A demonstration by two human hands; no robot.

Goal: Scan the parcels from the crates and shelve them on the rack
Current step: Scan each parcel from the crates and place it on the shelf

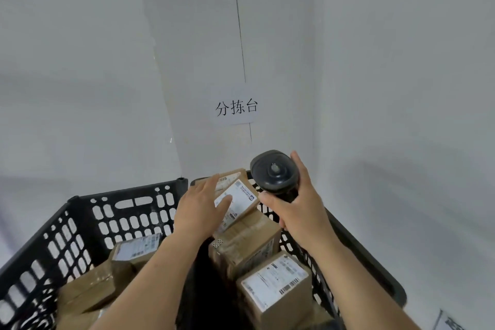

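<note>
Parcels [235,202] fill the crate [128,211]. Left hand [199,210], fingers straight, steadies the top parcel's label for scanning. Right hand [297,209] grips the scanner [274,171] above the crate.

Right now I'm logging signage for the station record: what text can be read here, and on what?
"分拣台": on the white paper sign taped to the wall.
Shipping labels on the parcels in the black crates: print and barcodes too small and blurred to read.
</note>
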